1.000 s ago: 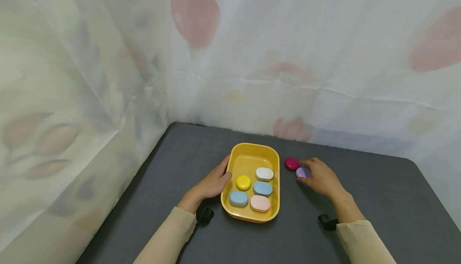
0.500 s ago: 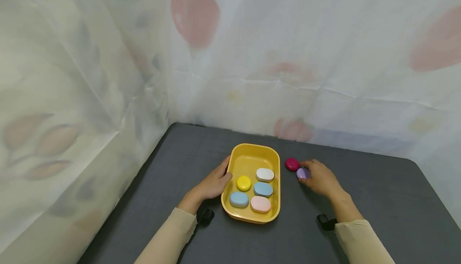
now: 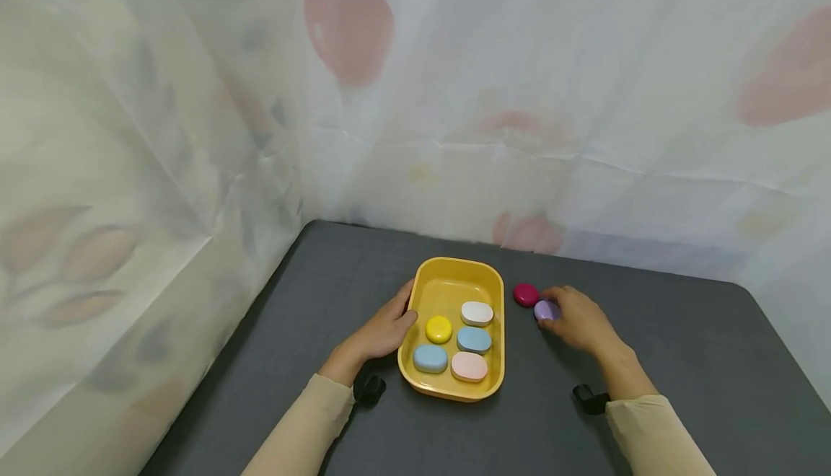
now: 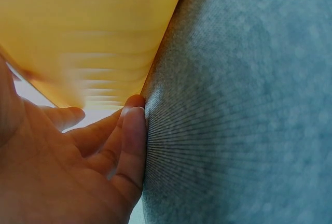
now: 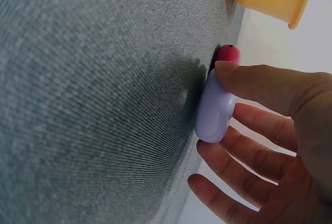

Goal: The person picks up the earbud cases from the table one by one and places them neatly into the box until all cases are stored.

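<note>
At its left side, my left hand (image 3: 384, 326) holds a yellow tray (image 3: 454, 268), thumb at the rim and fingers along the outer wall. Inside it lie a round yellow disc (image 3: 438, 329), a white oval piece (image 3: 477, 314), two blue oval pieces, one at the front left (image 3: 431, 358) and one on the right (image 3: 474, 340), and a pink oval piece (image 3: 469, 366). Right of the tray, my right hand (image 3: 578, 321) pinches a glossy purple disc (image 5: 213, 107) between thumb and fingers, low over the cloth. Just beyond it lies a crimson disc (image 3: 526, 295).
A dark grey cloth (image 3: 701, 360) covers the table. White curtains with faded fruit prints (image 3: 552, 101) hang behind it and along the left. Black camera mounts, one at the left wrist (image 3: 371, 391) and one at the right wrist (image 3: 589, 401), sit beside the tan sleeves.
Both hands, the tray and the discs stay nearly in place. The whole head view shifts only very slightly.
</note>
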Tool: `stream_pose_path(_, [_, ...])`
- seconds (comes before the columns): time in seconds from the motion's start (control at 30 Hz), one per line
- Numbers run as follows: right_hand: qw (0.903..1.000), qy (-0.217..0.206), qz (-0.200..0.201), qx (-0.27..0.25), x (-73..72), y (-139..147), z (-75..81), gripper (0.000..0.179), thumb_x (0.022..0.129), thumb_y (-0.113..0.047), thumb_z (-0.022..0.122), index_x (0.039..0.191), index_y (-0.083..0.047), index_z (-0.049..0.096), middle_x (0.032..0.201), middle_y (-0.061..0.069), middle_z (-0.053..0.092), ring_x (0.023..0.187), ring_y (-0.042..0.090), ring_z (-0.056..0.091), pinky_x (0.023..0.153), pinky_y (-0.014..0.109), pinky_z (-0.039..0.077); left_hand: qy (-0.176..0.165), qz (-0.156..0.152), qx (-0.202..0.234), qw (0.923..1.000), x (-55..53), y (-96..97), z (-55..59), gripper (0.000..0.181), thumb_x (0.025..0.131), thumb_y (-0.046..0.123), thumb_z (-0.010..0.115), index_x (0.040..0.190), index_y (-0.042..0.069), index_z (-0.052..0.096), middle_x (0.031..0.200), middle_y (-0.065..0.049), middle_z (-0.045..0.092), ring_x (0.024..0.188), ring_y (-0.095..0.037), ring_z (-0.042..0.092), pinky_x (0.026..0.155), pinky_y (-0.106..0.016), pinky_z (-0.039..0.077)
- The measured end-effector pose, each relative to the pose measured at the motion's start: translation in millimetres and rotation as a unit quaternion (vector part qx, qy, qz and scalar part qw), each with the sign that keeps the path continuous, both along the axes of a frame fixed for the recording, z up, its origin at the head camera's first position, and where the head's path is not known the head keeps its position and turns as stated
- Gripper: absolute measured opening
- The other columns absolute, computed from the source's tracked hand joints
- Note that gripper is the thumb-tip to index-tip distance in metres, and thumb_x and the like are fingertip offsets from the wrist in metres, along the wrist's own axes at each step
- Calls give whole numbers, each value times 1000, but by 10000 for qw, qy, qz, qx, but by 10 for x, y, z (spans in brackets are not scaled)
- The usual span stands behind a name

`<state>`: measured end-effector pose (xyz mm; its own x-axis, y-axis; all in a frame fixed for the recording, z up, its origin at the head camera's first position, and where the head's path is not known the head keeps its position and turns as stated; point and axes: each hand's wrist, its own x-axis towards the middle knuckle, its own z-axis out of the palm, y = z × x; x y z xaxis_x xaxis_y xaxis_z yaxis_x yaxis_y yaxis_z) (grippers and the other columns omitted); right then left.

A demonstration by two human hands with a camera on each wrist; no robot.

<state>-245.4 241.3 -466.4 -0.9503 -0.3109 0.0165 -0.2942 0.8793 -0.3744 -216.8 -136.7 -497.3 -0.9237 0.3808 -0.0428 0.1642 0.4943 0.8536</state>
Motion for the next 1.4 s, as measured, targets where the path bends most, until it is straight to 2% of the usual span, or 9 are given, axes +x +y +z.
stream_pose_path(0.5, [9991, 384, 182, -63, 58, -55, 175, 42, 88, -22, 80, 123, 1, 71, 113, 18, 69, 99, 34, 65, 89, 56, 51, 124, -71, 99, 9998, 28, -2, 16, 65, 111, 18, 37, 169, 21, 7, 174, -6, 15, 160, -25, 20, 125, -54, 25])
stream_pose_path(0.7, [9987, 433, 249, -24, 60, -112, 265, 43, 89, -22, 80, 124, 0, 71, 119, 19, 69, 103, 34, 64, 91, 56, 52, 90, -59, 62, 9999, 21, -3, 14, 65, 111, 19, 37, 169, 21, 7, 174, -4, 16, 159, -22, 20, 125, -52, 25])
stream_pose_path(0.9, [9986, 451, 280, 3, 84, -175, 365, 44, 89, -23, 80, 126, -1, 71, 118, 17, 69, 100, 32, 63, 90, 54, 52, 114, -52, 63, 9999, 27, -2, 23, 65, 111, 19, 37, 169, 22, 7, 175, -4, 15, 160, -24, 19, 125, -53, 24])
stream_pose_path(1.4, [9979, 499, 421, -14, 116, -274, 483, 44, 90, -24, 80, 128, -3, 71, 123, 17, 68, 107, 34, 63, 95, 56, 51, 111, -74, 37, 9999, 10, -4, 5, 66, 110, 19, 38, 169, 21, 7, 174, -3, 15, 159, -22, 20, 126, -51, 24])
